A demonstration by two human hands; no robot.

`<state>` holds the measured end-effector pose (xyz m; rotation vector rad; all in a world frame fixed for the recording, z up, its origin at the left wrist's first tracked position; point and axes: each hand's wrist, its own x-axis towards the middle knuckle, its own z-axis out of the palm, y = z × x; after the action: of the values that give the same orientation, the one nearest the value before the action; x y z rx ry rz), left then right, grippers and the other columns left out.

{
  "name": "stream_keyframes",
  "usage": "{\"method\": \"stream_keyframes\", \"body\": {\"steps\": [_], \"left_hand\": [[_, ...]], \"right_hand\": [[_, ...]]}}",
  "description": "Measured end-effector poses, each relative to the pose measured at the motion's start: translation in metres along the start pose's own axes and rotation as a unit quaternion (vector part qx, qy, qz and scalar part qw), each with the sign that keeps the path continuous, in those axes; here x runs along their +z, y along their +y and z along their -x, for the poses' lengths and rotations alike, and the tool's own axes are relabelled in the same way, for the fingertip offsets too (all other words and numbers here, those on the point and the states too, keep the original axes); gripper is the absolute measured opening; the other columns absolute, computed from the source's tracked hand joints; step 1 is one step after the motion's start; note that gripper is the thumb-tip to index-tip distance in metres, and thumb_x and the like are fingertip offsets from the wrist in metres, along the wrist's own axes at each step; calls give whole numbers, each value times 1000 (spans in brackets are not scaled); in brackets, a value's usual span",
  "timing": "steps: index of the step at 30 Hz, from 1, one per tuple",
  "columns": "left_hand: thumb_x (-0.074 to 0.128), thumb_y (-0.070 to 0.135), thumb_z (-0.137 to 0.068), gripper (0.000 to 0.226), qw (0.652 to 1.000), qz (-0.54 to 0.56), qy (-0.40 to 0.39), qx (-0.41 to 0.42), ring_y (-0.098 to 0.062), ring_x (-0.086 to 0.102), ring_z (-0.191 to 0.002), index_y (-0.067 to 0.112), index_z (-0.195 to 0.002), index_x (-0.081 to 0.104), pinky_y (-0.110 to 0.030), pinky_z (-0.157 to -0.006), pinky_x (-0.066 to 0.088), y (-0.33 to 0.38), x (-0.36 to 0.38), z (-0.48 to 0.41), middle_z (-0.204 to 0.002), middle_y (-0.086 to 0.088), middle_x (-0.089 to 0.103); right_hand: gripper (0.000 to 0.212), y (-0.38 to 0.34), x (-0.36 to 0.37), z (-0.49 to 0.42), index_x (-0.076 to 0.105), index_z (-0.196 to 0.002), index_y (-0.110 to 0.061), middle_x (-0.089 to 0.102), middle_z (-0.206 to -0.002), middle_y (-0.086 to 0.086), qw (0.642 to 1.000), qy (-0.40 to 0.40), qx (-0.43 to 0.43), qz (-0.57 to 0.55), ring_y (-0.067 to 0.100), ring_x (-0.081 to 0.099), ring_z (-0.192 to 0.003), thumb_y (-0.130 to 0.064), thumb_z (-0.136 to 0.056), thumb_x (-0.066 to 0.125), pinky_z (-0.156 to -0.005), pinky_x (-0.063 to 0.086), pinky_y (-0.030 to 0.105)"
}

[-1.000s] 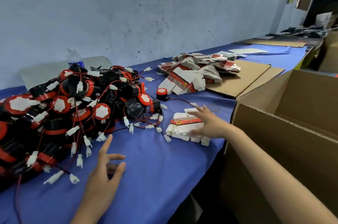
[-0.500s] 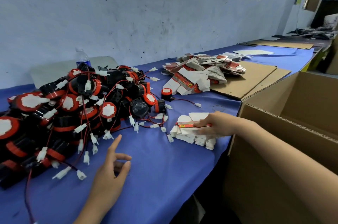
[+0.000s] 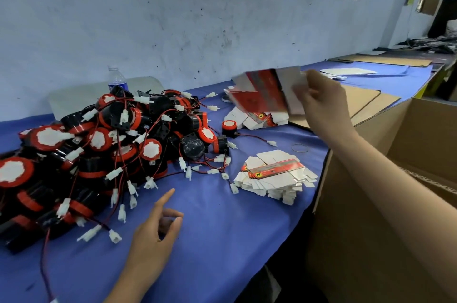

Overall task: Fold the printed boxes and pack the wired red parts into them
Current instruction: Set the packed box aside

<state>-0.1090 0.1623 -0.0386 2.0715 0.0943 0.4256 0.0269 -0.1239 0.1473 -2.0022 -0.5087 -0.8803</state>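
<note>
Over the blue cloth [image 3: 222,248], the left hand [image 3: 158,228] hovers, fingers loosely spread and empty, near the wired red parts [image 3: 111,144]. Farther up, the right hand [image 3: 321,102] pinches a flat printed box [image 3: 264,91], which extends leftward from its fingers, well apart from the left hand.

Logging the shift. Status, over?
Right hand holds a flat box, raised. Left hand open, empty. Red parts piled, unpacked. Nothing in the way.
</note>
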Motion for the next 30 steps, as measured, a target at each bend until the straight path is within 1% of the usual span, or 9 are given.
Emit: {"method": "stream_keyframes", "body": {"steps": [3, 7, 10, 14, 18, 22, 24, 27, 30], "left_hand": [[74, 32, -83, 71, 998, 57, 20, -11, 0, 62, -92, 45, -138, 32, -16, -74, 49, 7, 2, 4, -107, 23, 61], [87, 42, -56, 51, 991, 103, 35, -74, 11, 63, -87, 36, -98, 59, -6, -62, 46, 17, 5, 15, -87, 26, 70], [76, 46, -47, 53, 984, 150, 4, -94, 31, 51, -78, 43, -96, 54, 5, -58, 39, 20, 3, 20, -77, 48, 59], [73, 68, -54, 63, 983, 169, -18, -70, 31, 48, -95, 46, -109, 50, 5, -72, 38, 21, -3, 20, -101, 40, 60], [77, 79, -35, 92, 984, 162, -34, -57, 19, 51, -108, 44, -116, 49, -4, -83, 41, 15, -2, 18, -114, 31, 60], [80, 77, -38, 94, 984, 164, -61, -29, 21, 51, -106, 39, -118, 49, 0, -79, 42, 14, -2, 17, -111, 43, 57], [92, 44, -53, 77, 988, 153, -36, -8, 24, 53, -97, 24, -116, 52, 2, -74, 41, 11, 2, 18, -104, 34, 65], [80, -5, -60, 69, 985, 156, 60, 40, 17, 61, -83, 15, -116, 47, 0, -65, 44, 8, 2, 9, -98, 7, 63], [94, 41, -42, 127, 972, 215, 81, 52, -9, 68, -85, 37, -144, 19, -20, -61, 54, 7, -5, -2, -114, 2, 59]], "right_hand": [[27, -26, 39, 52, 55, -116, -13, 69, -72, -4, 905, -117, 244, -327, 12, 64, -64, 1, -93, 52, -57, 54, 32], [63, -39, 95, 124, 45, -128, -41, 67, -80, 4, 826, -214, 338, -397, 18, 62, -68, 10, -91, 49, -66, 53, 41], [61, -42, 121, 143, 44, -130, -40, 58, -116, -2, 841, -263, 309, -357, 14, 65, -94, 6, -89, 51, -80, 56, 37], [60, -39, 132, 135, 40, -135, -30, 25, -144, -14, 933, -290, 115, -178, 2, 26, -135, -18, -85, 69, -110, 30, 27], [54, -40, 128, 121, 36, -121, -63, 46, -125, -15, 929, -324, 78, -160, 4, 39, -122, -73, -72, 58, -109, 32, 40], [44, -37, 126, 120, 51, -105, -55, 53, -115, -28, 908, -324, 117, -238, -4, 48, -117, -73, -67, 63, -98, 44, 24], [38, -34, 123, 123, 57, -104, -47, 51, -120, -39, 902, -327, 115, -258, -13, 36, -128, -66, -72, 67, -99, 37, 15], [36, -37, 121, 139, 65, -106, -31, 63, -120, -9, 877, -359, 102, -304, 3, 48, -125, -54, -78, 65, -100, 41, 27], [38, -47, 122, 171, 68, -107, -33, 66, -85, 5, 831, -458, 40, -313, 11, 57, -76, -57, -90, 45, -71, 45, 23]]}}
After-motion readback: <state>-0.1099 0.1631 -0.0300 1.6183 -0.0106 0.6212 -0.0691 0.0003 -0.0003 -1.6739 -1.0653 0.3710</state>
